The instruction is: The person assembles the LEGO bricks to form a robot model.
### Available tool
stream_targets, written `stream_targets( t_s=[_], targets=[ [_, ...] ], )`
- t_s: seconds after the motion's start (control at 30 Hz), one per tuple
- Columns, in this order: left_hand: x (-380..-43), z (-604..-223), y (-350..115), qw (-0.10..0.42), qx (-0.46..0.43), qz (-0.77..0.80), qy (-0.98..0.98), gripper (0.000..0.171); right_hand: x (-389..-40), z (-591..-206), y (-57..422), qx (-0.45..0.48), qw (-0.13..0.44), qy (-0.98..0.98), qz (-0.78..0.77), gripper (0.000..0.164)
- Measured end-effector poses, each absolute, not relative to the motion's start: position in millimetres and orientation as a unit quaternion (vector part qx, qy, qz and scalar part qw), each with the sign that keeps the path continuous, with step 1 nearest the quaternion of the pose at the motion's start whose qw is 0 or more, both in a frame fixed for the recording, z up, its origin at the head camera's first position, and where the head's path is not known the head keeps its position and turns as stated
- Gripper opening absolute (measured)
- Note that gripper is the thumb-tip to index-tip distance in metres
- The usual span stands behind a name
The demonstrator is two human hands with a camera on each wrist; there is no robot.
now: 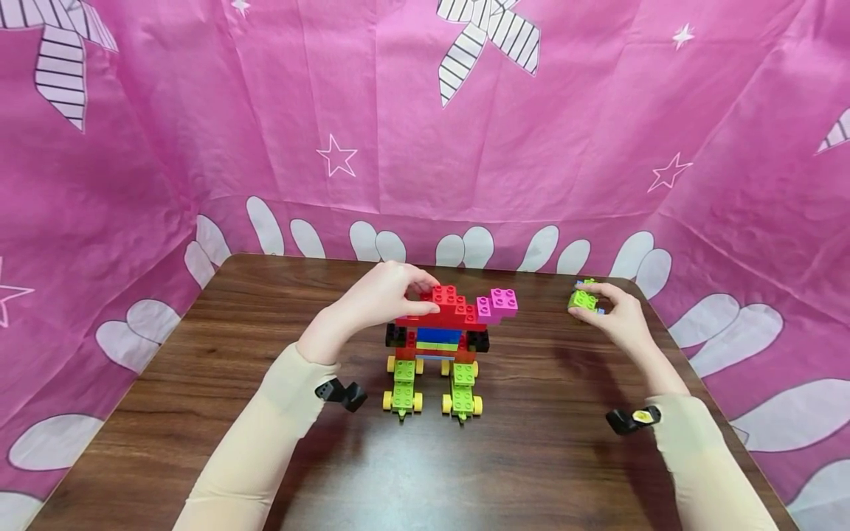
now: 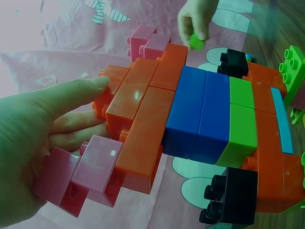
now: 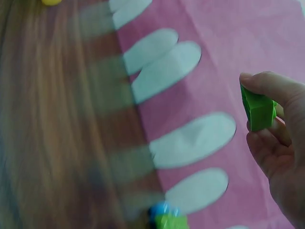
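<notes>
A toy-brick figure stands upright mid-table, with red bricks [image 1: 446, 316] at its top. Its middle has blue bricks [image 2: 195, 114] and lime bricks, with black bricks [image 2: 238, 195] at either side. Two lime wheeled bases [image 1: 462, 391] with yellow wheels carry it. My left hand [image 1: 388, 295] holds the top red bricks, thumb on one face and fingers on another. Pink bricks [image 1: 499, 301] jut out at the top. At the far right, my right hand [image 1: 620, 317] pinches a lime green brick [image 3: 261, 112] between thumb and fingers, raised above the table.
Loose blue and green bricks [image 3: 171, 220] lie by the table's far right corner, partly hidden behind the right hand in the head view. A pink patterned cloth [image 1: 412, 162] hangs around the wooden table [image 1: 265, 310] at its back and sides.
</notes>
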State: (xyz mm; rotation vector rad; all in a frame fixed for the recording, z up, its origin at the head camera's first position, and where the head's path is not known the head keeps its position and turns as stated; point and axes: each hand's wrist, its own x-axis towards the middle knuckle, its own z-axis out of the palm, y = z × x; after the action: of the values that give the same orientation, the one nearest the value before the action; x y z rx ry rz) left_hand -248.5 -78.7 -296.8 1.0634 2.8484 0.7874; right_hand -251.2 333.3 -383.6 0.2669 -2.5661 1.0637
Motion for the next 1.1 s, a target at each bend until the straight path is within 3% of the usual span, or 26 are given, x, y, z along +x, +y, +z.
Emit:
stream_targets(
  t_s=[0.43, 1.1],
  targets=[
    [-246, -296, -81, -0.007, 0.344, 0.241, 0.907, 0.042, -268, -336, 263, 0.15, 0.18, -0.874, 0.425, 0.044],
    [-247, -299, -80, -0.021, 0.351, 0.238, 0.906, 0.044, -270, -289, 178, 0.247, 0.091, -0.862, 0.432, 0.043]
  ],
)
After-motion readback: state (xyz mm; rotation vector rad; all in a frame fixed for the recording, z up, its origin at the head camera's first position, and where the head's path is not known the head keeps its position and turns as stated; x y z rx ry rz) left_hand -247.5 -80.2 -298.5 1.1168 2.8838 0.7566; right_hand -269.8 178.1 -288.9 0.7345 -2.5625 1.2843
